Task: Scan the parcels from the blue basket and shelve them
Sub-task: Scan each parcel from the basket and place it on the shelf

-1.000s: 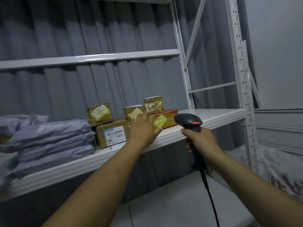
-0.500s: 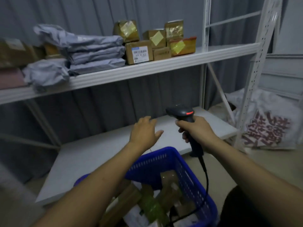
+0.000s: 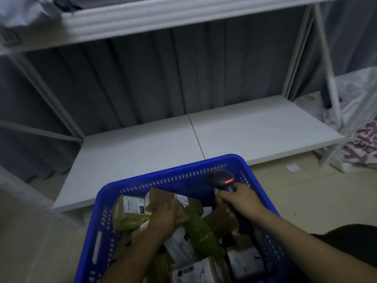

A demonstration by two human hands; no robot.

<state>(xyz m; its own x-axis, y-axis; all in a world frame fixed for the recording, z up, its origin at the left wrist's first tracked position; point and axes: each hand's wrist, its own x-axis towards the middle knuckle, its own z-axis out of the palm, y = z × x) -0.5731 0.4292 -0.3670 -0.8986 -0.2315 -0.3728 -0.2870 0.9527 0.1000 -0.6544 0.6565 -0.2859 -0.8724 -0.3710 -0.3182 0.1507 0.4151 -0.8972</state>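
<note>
We are reaching into the blue basket (image 3: 103, 203) with our left hand (image 3: 167, 218), fingers curling down onto a brown carton (image 3: 160, 196) in the heap of parcels (image 3: 195, 268); blur is hiding whether they are actually clamping it, so we cannot tell. Just left of those fingers a labelled box (image 3: 130, 209) is lying flat; just right of them a long green-wrapped parcel (image 3: 201, 231) is slanting across the pile. The cartons are looking light and stiff, best taken across two opposite faces with the barcode showing; the green wrap is probably slick and softer, wanting a fuller grasp round its middle. Further right, our right hand (image 3: 238, 201) is wrapping its fingers tight round the scanner (image 3: 222, 180), red light glowing. Beyond the fingertips a white lower shelf (image 3: 142, 144) is standing before a grey curtain (image 3: 163, 78), an upper shelf (image 3: 142, 19) overhead, a printed sack (image 3: 363, 144) slumping on the pale floor (image 3: 306, 190) far right.
</note>
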